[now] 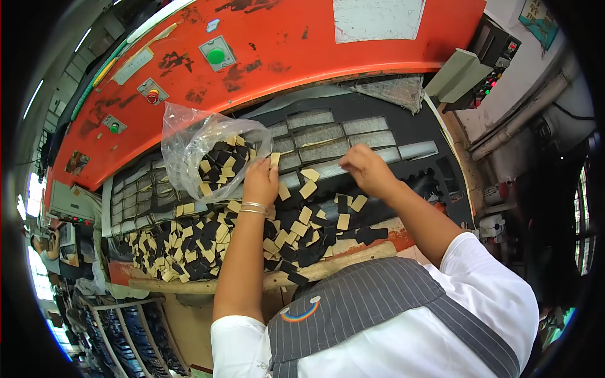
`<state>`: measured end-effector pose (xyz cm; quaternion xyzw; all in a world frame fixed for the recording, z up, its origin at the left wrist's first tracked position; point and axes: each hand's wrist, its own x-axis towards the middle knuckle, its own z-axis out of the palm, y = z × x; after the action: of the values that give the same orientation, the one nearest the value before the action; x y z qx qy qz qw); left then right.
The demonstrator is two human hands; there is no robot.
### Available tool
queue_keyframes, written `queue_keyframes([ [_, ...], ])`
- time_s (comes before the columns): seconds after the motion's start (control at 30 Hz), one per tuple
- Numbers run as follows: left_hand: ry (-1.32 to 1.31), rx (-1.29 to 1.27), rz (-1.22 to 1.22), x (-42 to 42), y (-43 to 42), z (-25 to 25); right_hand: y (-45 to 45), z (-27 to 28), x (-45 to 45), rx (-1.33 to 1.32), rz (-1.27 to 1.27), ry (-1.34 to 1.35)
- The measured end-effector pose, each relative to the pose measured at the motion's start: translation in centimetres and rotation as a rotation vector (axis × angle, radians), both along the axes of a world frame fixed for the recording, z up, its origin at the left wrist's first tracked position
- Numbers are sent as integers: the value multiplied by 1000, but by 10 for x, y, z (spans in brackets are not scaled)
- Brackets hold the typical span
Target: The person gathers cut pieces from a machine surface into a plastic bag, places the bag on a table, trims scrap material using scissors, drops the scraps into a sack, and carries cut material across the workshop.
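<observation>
- Ideally, steady the clear bag [178, 143], part-filled with pieces [227, 171], just left of the left hand [261, 181]; avoid snagging its loose film with the wrist.
- Left hand: pinching one tan chip [275, 159] between thumb and fingers, as far as can be told. Best to keep this pinch light.
- Right hand [365, 169]: well to the right of the left hand, fingers bent and bunched. Cannot tell whether pressed together or gripping.
- Tan chip: at the left fingertips, just right of the bag. Probably easiest to guide by its edges.
- Beyond both hands, the orange press [302, 50], right across the far side.
- Beneath and between the hands, the black board [413, 129] with rows of slots, perhaps apt to catch a dropped chip.
- Nearer the body than the left hand, spreading leftward under the forearm, the heap [195, 246] of tan and black pieces; likely in the way of a low sweep.
- On the near side of that heap, a wooden bar [340, 268].
- Between the hands, loose chips [308, 189]; worth keeping clear of the fingers.
- Far beyond the left hand, a green button [215, 57] on the press.
</observation>
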<state>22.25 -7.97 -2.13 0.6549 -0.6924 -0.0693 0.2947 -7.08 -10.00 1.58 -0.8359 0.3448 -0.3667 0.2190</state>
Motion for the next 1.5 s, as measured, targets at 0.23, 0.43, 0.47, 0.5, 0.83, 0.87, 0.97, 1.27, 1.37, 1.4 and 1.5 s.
queue_keyframes([
  [0.23, -230, 264, 172, -5, -32, 10, 11, -15, -8, 14, -39, 22],
  [0.43, -278, 374, 287, 2, -66, 6, 0, -31, -42, 109, -318, 138],
  [0.47, -60, 533, 328, 4, -72, 9, -1, -33, -42, 220, -256, 62],
  [0.5, 160, 687, 367, 8, -76, 11, -1, -36, -40, 221, -258, 62],
  [0.83, 136, -39, 96, 10, -16, -8, 21, -15, 20, 28, 346, -23],
  [0.87, 119, -68, 57, 8, 0, -2, 16, -22, 27, 136, 280, 70],
  [0.97, 69, 96, -106, 10, 38, 19, 4, -35, 58, 98, -130, 328],
  [1.27, 89, 370, -189, 1, 46, 69, -7, -40, 78, 176, -46, 246],
  [1.37, 139, 302, -125, 5, 28, 25, 16, -34, 69, -21, 230, -2],
  [1.4, 41, 85, -99, 6, 19, 7, 27, -36, 62, 10, 345, 44],
  [1.5, -124, -71, -74, 12, -5, -12, 46, -26, 54, 34, 388, 155],
])
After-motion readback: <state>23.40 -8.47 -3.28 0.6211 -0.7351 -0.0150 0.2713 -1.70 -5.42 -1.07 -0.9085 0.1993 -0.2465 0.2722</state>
